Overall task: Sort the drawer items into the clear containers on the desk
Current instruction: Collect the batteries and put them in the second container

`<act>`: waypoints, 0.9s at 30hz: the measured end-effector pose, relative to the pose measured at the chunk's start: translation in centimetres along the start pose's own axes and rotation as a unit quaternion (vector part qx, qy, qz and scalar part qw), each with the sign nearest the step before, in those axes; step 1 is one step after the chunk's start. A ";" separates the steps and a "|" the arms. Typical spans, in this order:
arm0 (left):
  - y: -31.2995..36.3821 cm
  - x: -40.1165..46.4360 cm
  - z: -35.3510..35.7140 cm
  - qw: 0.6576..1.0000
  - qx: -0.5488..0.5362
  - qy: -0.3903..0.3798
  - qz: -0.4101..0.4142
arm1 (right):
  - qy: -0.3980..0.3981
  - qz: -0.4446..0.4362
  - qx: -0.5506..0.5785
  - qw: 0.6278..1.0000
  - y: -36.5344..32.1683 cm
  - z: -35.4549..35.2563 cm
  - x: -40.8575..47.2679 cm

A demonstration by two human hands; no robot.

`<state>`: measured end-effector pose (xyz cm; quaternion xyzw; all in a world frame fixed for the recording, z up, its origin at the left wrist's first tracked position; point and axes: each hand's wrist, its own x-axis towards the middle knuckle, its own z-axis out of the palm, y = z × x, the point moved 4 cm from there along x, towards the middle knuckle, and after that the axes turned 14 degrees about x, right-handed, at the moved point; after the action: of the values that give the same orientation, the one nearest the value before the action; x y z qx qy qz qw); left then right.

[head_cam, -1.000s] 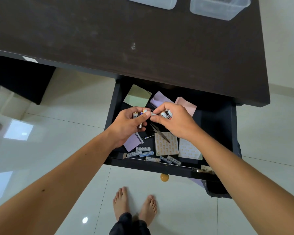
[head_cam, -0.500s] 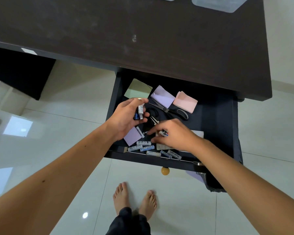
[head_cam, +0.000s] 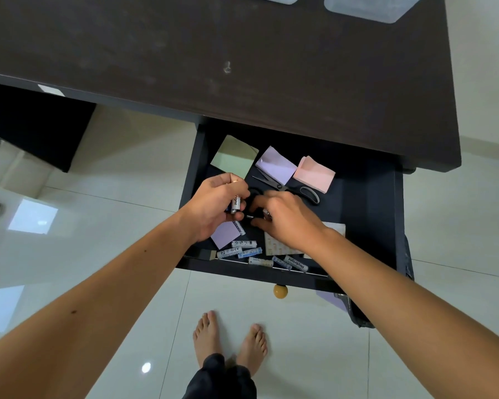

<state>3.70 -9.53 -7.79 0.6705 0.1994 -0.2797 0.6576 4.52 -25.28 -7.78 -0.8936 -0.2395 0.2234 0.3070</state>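
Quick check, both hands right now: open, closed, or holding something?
Left hand: closed, holding batteries.
Right hand: fingers curled, pinching a small item over the drawer; which item cannot be told.

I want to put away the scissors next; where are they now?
In the head view the scissors lie in the open drawer, just below the lilac and pink note pads, beyond the right hand.

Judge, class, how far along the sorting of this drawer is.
Done: nothing shows as sorted; only part of the clear containers on the desk is in view. In hand: the left hand holds batteries; the right hand reaches for more. Left: loose batteries, scissors, paper pads.
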 end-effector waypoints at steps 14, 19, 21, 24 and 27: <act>0.3 -1.0 -0.1 0.970 0.242 -0.003 0.012 | -0.007 -0.012 0.003 1.000 0.8 -0.8 -1.1; 0.3 -1.4 -0.1 0.975 0.214 -0.054 -0.009 | -0.010 -0.021 0.031 0.999 1.2 -0.9 -1.3; 0.4 -1.6 0.1 0.982 0.181 -0.062 -0.003 | -0.020 -0.023 0.022 0.999 1.3 -0.9 -1.0; 0.4 -1.7 0.0 0.983 0.171 -0.058 0.010 | -0.024 -0.042 -0.012 0.999 1.2 -0.8 -0.9; 0.3 -1.5 -0.2 0.982 0.178 -0.055 0.018 | -0.034 -0.054 -0.039 0.997 1.3 -0.6 -1.0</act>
<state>2.81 -9.24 -6.59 0.7638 0.0973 -0.3355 0.5428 4.41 -27.05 -7.95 -0.8824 -0.3068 0.2274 0.2749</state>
